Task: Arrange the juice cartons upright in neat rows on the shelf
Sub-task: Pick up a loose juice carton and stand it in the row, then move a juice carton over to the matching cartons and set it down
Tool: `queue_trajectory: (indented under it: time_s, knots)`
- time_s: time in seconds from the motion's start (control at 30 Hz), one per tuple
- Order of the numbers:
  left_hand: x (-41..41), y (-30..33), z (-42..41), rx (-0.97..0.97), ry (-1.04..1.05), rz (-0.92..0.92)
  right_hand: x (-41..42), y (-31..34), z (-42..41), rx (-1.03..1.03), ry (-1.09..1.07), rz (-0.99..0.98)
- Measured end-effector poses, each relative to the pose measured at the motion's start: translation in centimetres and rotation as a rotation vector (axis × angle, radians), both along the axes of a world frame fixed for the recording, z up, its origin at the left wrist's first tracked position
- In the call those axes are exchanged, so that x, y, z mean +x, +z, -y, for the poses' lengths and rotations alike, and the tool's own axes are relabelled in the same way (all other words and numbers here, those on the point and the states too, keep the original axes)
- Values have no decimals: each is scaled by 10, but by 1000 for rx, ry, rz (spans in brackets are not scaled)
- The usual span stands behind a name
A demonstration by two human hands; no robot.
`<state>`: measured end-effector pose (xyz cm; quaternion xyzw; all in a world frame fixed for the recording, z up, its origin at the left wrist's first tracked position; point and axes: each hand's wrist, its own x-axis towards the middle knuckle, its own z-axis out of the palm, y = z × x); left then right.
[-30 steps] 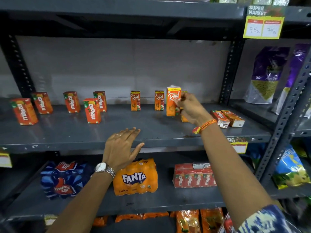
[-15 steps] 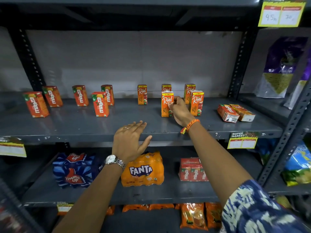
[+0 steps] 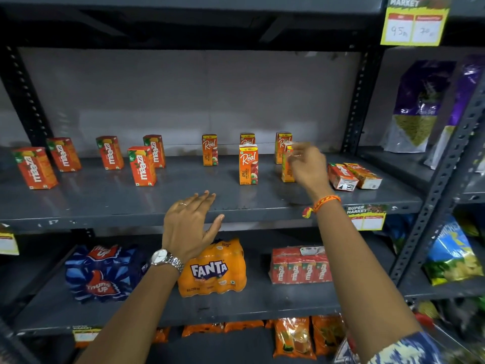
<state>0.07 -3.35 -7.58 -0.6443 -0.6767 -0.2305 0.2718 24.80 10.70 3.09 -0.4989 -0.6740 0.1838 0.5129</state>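
Several red Maaza cartons [image 3: 143, 166] stand upright on the left of the grey shelf [image 3: 99, 203]. Orange Real cartons stand in the middle: three along the back [image 3: 210, 149] and one in front [image 3: 248, 164]. Another front Real carton [image 3: 286, 170] is partly hidden behind my right hand [image 3: 305, 168], whose fingers are loosely spread; whether they touch it I cannot tell. Two cartons lie on their sides at the right, a Maaza [image 3: 342, 177] and a Real [image 3: 363, 176]. My left hand [image 3: 190, 227] hovers flat and open at the shelf's front edge.
A dark upright post [image 3: 359, 101] bounds the shelf on the right, with purple bags [image 3: 417, 109] beyond it. The lower shelf holds a Thums Up pack [image 3: 102, 274], a Fanta pack [image 3: 212, 269] and a Maaza multipack [image 3: 300, 266]. A price tag [image 3: 366, 216] hangs on the shelf edge.
My right hand has let go of the front middle Real carton, which now stands alone, and has moved right in front of the neighbouring carton. My left hand has stayed at the shelf edge.
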Motion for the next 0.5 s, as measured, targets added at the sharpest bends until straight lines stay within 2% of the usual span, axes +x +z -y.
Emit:
queue_trajectory:
  time_s: [0.1,0.2,0.33,0.5]
  knots:
    - [10,-3,-1,33,30,55,47,-4,-2,92,-368,206]
    - [22,-5,-4,69,32,105,73,-10,1,-13,-649,373]
    - [30,-9,-7,115,-11,141,81,-13,2,-234,-723,505]
    - [31,-12,-8,113,-12,161,74,-9,2,-269,-646,586]
